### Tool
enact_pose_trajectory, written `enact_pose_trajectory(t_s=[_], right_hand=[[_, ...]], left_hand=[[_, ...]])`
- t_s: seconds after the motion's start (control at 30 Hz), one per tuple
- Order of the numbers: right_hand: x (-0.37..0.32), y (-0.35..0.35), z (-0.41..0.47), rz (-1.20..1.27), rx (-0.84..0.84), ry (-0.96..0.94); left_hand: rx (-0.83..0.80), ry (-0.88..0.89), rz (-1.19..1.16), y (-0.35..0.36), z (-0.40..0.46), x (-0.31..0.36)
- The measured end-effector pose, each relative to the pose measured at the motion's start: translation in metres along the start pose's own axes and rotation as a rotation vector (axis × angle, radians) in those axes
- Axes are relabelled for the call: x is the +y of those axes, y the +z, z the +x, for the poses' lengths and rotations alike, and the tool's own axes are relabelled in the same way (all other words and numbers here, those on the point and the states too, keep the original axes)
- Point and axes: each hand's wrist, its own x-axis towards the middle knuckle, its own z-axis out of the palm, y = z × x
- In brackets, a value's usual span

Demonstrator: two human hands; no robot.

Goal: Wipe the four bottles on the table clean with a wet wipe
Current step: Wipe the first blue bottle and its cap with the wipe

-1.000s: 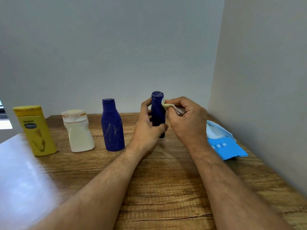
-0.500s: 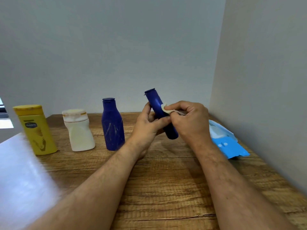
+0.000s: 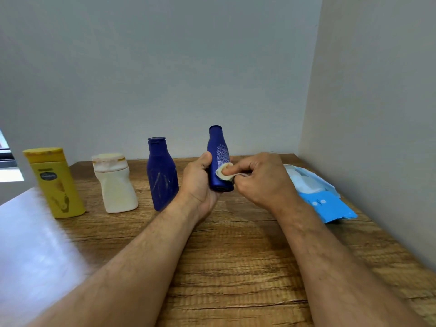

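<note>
My left hand (image 3: 199, 182) grips a slim blue bottle (image 3: 218, 156) held nearly upright above the table, its printed label side facing me. My right hand (image 3: 259, 179) pinches a crumpled white wet wipe (image 3: 224, 171) and presses it against the bottle's lower body. Standing in a row to the left are a wider blue bottle (image 3: 161, 174) with pale streaks, a white bottle (image 3: 115, 184) with a stained cap, and a yellow bottle (image 3: 54, 182).
A blue and white wet wipe pack (image 3: 318, 195) lies at the right, near the side wall. The wooden table (image 3: 236, 267) meets walls at the back and on the right. A pale glare covers its left part.
The slim blue bottle went from upright to tilted left, then back near upright with its label turned to me. The wipe slid from the cap down to the lower body.
</note>
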Motion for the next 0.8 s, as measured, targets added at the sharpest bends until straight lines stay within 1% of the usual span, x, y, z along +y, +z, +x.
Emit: enact_pose_trajectory(t_s=[0.1,0.27,0.33,0.43,0.53,0.67,0.8], right_hand=[[-0.002,0.001,0.002,-0.022,0.035,-0.007],[-0.003,0.000,0.002,0.016,0.214,0.040],[-0.003,-0.001,0.002,-0.002,0.194,0.038],[-0.004,-0.001,-0.001,-0.041,0.067,0.036],[-0.005,-0.001,-0.005,0.000,-0.042,0.024],[-0.003,0.002,-0.001,-0.004,-0.009,-0.009],[0.000,0.006,0.006,-0.028,0.050,-0.012]], left_hand=[[0.001,-0.021,-0.005,0.000,0.001,-0.002],[-0.055,-0.082,0.084,0.003,-0.005,-0.006],[-0.061,-0.095,0.050,0.004,-0.005,-0.006],[-0.040,-0.110,-0.029,0.001,-0.004,-0.003],[-0.009,-0.098,-0.072,-0.002,0.000,0.000],[0.014,-0.025,-0.163,-0.001,0.004,-0.002],[-0.068,-0.090,-0.178,0.002,-0.001,-0.006]])
